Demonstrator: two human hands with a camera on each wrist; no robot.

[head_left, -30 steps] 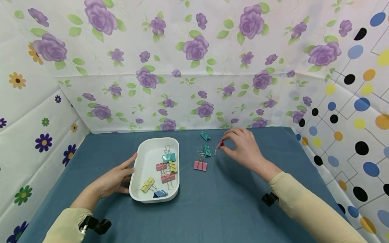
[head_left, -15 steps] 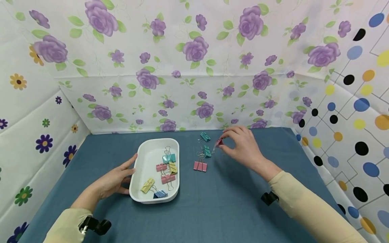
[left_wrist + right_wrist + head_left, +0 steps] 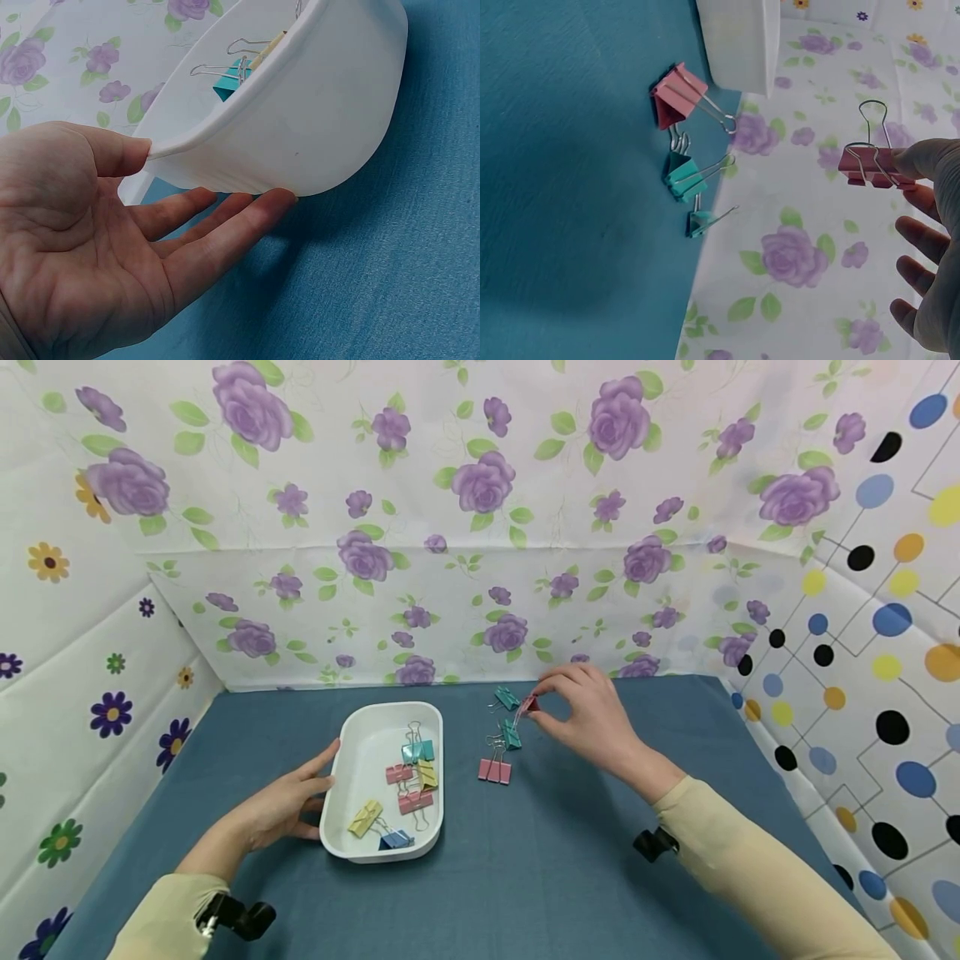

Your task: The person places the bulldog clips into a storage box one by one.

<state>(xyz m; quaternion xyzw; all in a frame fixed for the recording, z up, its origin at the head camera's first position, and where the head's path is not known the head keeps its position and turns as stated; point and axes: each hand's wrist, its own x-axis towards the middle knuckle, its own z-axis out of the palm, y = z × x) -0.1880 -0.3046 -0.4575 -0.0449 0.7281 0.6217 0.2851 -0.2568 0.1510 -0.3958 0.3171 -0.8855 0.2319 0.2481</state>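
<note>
My left hand (image 3: 281,806) holds the left side of a white tray (image 3: 348,727); in the left wrist view the thumb lies at its rim and the fingertips (image 3: 277,201) touch its lower edge. Inside the tray are several binder clips: a teal clip (image 3: 417,752), yellow clips, pink clips and a blue clip (image 3: 395,840). My right hand (image 3: 588,718) pinches a red binder clip (image 3: 874,165) by one end between thumb and forefinger, above the table. Below and left of it lie two teal clips (image 3: 512,735) and a pink clip (image 3: 494,771).
A blue cloth (image 3: 525,893) covers the table. A flowered sheet (image 3: 450,610) hangs along the back edge, with patterned sheets (image 3: 862,693) at both sides. The loose clips lie to the right of the tray.
My right hand has moved a little to the left with the red binder clip, which is now over the teal clips. The left hand and tray stay in place.
</note>
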